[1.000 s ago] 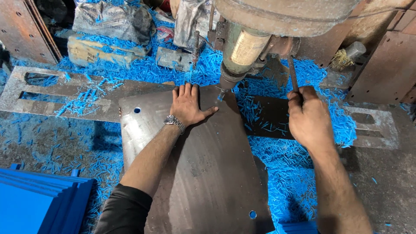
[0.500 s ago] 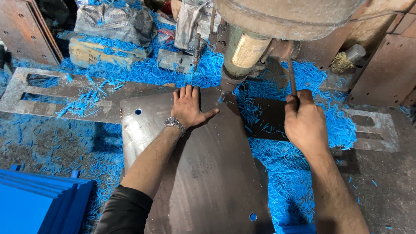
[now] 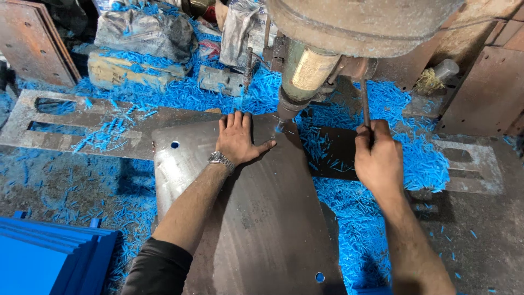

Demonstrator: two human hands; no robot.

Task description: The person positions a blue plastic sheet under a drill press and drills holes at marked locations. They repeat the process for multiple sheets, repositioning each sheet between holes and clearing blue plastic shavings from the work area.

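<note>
The left hand [image 3: 238, 139] lay flat on the steel plate [image 3: 256, 218]; the right hand [image 3: 377, 158] gripped the feed lever [image 3: 364, 101]. If the drill spindle [image 3: 303, 76] at upper centre grabbed, the plate could spin.

Blue plastic bits [image 3: 376, 218] are lying all over the dirty floor [image 3: 480, 229]. Rusty metal sheets [image 3: 33, 43] are leaning at the far left, and more brown sheets [image 3: 494, 90] are standing at the right. A grey lumpy sack [image 3: 144, 33] is sitting at the back. Blue boards [image 3: 49, 257] are stacking up in the near left corner.
</note>
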